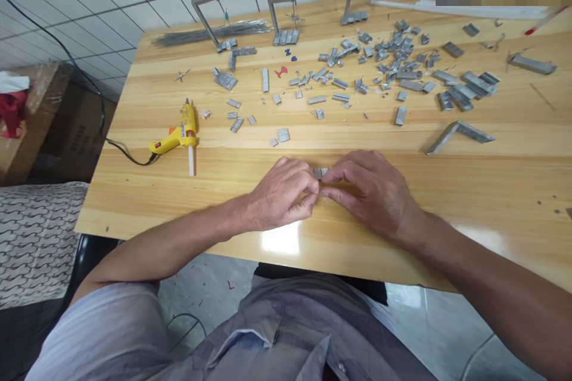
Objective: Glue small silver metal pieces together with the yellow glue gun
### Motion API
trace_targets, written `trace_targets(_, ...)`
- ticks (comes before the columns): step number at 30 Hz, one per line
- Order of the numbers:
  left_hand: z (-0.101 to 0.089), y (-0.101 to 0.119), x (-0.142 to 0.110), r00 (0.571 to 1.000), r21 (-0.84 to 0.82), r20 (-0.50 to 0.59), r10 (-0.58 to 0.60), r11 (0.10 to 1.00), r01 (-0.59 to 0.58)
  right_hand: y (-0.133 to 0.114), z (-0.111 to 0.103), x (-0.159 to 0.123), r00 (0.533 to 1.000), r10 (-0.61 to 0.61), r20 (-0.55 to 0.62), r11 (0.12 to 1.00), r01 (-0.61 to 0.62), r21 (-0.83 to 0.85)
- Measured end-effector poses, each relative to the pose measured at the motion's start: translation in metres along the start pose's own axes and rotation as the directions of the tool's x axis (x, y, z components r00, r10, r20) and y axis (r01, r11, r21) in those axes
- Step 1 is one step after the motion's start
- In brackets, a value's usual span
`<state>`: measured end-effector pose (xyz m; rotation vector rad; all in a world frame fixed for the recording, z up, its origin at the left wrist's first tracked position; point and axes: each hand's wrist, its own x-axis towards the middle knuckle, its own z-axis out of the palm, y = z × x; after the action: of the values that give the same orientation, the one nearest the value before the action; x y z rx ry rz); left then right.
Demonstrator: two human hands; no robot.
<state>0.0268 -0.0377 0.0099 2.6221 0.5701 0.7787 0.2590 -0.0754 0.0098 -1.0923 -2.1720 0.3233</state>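
Note:
My left hand and my right hand meet low over the front middle of the table. Between their fingertips is a small silver strip of staples, partly covered by the fingers. Both hands are closed in a pinch on it, thumbs against forefingers. Just beyond my left hand lie a short staple block and a smaller piece. To the right of my right hand an L-shaped bar of staples rests on the wood.
A yellow glue gun with its cord lies at left. Loose staple pieces are heaped at the back right. Several upright staple frames stand along the back, near a bundle of thin wires. The wooden table ends before my body.

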Motion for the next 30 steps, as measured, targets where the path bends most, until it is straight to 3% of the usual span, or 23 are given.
trace_targets(10, -0.0038, 0.0009, -0.0006, 0.999, -0.029, -0.021, -0.043, 0.999, 0.042, 0.0007, 0.0005, 0.0015, 0.997, -0.053, -0.061, 0.998, 0.052, -0.018)
trace_targets(22, -0.0027, -0.0035, -0.0034, 1.000, 0.019, 0.009, 0.008, 1.000, -0.008, 0.0019, 0.0028, -0.0011, 0.998, -0.055, -0.019, 0.998, 0.055, -0.031)
trace_targets(30, -0.0062, -0.0039, -0.0022, 0.993, 0.096, 0.085, 0.078, 0.992, -0.086, 0.0017, 0.0041, -0.0027, 0.996, -0.071, 0.055, 0.996, 0.074, -0.050)
